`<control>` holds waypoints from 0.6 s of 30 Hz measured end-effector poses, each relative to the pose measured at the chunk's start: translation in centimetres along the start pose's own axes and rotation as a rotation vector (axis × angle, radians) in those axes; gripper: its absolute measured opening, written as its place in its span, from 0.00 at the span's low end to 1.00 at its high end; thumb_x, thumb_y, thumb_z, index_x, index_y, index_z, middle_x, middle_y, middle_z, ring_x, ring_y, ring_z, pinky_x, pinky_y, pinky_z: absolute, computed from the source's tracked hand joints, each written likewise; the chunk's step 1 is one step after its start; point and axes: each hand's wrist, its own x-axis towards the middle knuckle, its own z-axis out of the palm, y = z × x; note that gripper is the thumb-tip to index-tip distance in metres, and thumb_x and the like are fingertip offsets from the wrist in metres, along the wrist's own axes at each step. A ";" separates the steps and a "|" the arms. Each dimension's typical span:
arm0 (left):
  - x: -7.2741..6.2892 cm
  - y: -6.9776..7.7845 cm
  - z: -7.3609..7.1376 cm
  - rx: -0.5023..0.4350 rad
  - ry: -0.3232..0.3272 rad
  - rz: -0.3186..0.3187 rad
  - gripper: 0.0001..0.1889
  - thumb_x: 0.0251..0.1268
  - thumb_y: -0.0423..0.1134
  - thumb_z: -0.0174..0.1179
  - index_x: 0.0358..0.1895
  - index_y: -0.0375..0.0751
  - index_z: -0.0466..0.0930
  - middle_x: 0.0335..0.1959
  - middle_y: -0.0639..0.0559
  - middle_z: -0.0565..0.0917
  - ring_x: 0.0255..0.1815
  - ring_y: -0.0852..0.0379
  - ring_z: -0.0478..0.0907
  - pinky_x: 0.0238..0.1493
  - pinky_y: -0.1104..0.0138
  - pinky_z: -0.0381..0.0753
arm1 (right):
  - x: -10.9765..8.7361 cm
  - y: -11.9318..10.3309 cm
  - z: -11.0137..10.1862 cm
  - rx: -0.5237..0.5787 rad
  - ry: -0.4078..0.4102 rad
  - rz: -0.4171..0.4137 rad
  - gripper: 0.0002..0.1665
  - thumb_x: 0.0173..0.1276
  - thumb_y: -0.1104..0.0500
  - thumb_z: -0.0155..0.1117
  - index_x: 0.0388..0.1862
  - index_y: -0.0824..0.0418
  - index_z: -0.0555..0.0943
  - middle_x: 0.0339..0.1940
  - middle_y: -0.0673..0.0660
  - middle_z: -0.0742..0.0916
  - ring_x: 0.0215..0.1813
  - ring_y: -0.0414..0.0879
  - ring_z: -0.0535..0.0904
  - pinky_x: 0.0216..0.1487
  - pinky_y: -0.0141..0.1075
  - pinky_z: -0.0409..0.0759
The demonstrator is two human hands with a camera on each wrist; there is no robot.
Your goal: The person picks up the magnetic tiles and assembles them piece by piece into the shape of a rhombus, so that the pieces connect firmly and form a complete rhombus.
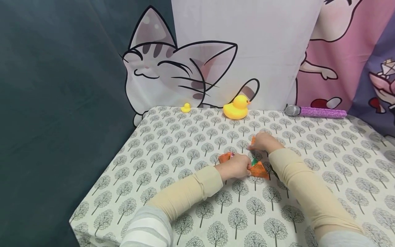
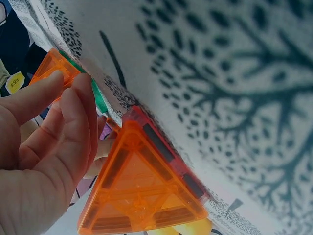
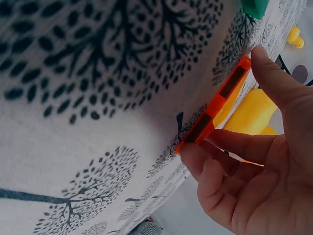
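Observation:
My left hand (image 1: 236, 166) pinches a translucent orange triangular magnetic tile (image 1: 259, 170) between thumb and fingers, low over the tablecloth. A green piece (image 1: 254, 161) adjoins that tile. Another orange triangular tile (image 2: 142, 191) stands on the other side of this hand, against a red tile (image 2: 164, 154) with dark strips in its edge. Part of a purple piece (image 2: 105, 130) shows behind the fingers. Farther right, my right hand (image 1: 264, 141) holds a separate orange tile (image 3: 215, 107) by its ends, thumb on one and fingers on the other; the right wrist view sees it nearly edge-on.
A tree-print cloth (image 1: 185, 151) covers the table. Along its back edge stand a small yellow duck (image 1: 186, 108), a larger yellow duck (image 1: 236, 108) and a purple toy microphone (image 1: 318, 112). Cartoon curtains (image 1: 271, 41) hang behind, and a dark curtain (image 1: 61, 103) hangs at the left.

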 end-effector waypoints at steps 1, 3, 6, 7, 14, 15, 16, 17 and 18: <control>0.0 0.0 0.0 0.000 -0.001 0.004 0.12 0.48 0.40 0.64 0.16 0.47 0.71 0.16 0.60 0.72 0.21 0.64 0.68 0.23 0.75 0.65 | 0.0 0.0 0.0 0.008 0.002 0.001 0.25 0.53 0.44 0.61 0.09 0.57 0.64 0.11 0.50 0.69 0.17 0.44 0.65 0.22 0.34 0.66; -0.1 0.0 0.0 -0.011 -0.004 0.004 0.12 0.48 0.39 0.64 0.15 0.47 0.70 0.15 0.60 0.72 0.20 0.64 0.67 0.23 0.76 0.65 | -0.1 0.1 0.0 0.035 0.008 -0.007 0.24 0.52 0.46 0.63 0.10 0.58 0.65 0.11 0.50 0.69 0.17 0.43 0.64 0.21 0.33 0.65; -0.2 0.1 -0.2 -0.016 -0.007 0.010 0.15 0.49 0.39 0.63 0.14 0.46 0.67 0.13 0.59 0.68 0.18 0.64 0.64 0.22 0.76 0.64 | -0.5 0.3 -0.2 0.134 0.006 0.004 0.21 0.46 0.51 0.67 0.15 0.61 0.66 0.14 0.53 0.70 0.19 0.44 0.65 0.20 0.32 0.66; -0.2 0.1 -0.2 -0.016 -0.007 0.012 0.16 0.49 0.39 0.63 0.13 0.46 0.66 0.12 0.59 0.67 0.18 0.64 0.63 0.22 0.76 0.63 | -0.5 0.4 -0.2 0.163 -0.002 0.013 0.20 0.45 0.53 0.68 0.16 0.62 0.67 0.15 0.53 0.70 0.20 0.44 0.65 0.20 0.32 0.65; -0.5 0.2 -0.4 0.002 -0.005 0.002 0.19 0.50 0.40 0.62 0.12 0.46 0.61 0.11 0.57 0.60 0.16 0.63 0.59 0.21 0.76 0.61 | -0.9 0.6 -0.5 0.223 -0.046 0.036 0.14 0.41 0.61 0.66 0.18 0.64 0.69 0.18 0.55 0.72 0.21 0.45 0.67 0.20 0.32 0.67; -0.5 0.2 -0.4 0.000 -0.007 -0.004 0.19 0.50 0.40 0.62 0.12 0.46 0.61 0.11 0.57 0.60 0.16 0.63 0.59 0.21 0.76 0.61 | -1.0 0.7 -0.6 0.223 -0.049 0.034 0.13 0.41 0.61 0.65 0.17 0.63 0.69 0.17 0.55 0.73 0.20 0.44 0.67 0.19 0.31 0.66; -0.5 0.3 -0.4 -0.001 -0.009 -0.011 0.19 0.51 0.40 0.62 0.12 0.46 0.61 0.11 0.57 0.61 0.16 0.64 0.60 0.21 0.76 0.62 | -1.0 0.7 -0.6 0.230 -0.053 0.035 0.11 0.42 0.62 0.63 0.16 0.62 0.68 0.17 0.54 0.72 0.19 0.44 0.66 0.19 0.31 0.66; -0.5 0.3 -0.4 -0.002 -0.010 -0.018 0.19 0.50 0.40 0.62 0.12 0.46 0.62 0.11 0.57 0.63 0.17 0.64 0.61 0.21 0.76 0.63 | -1.1 0.8 -0.6 0.236 -0.050 0.032 0.11 0.43 0.62 0.62 0.16 0.62 0.68 0.16 0.54 0.72 0.19 0.43 0.66 0.18 0.31 0.65; -0.5 0.3 -0.4 -0.001 -0.011 -0.020 0.18 0.50 0.40 0.62 0.12 0.46 0.62 0.11 0.57 0.63 0.17 0.64 0.61 0.21 0.76 0.63 | -1.2 0.9 -0.7 0.241 -0.049 0.031 0.10 0.44 0.62 0.60 0.16 0.61 0.67 0.16 0.54 0.72 0.18 0.43 0.66 0.18 0.31 0.65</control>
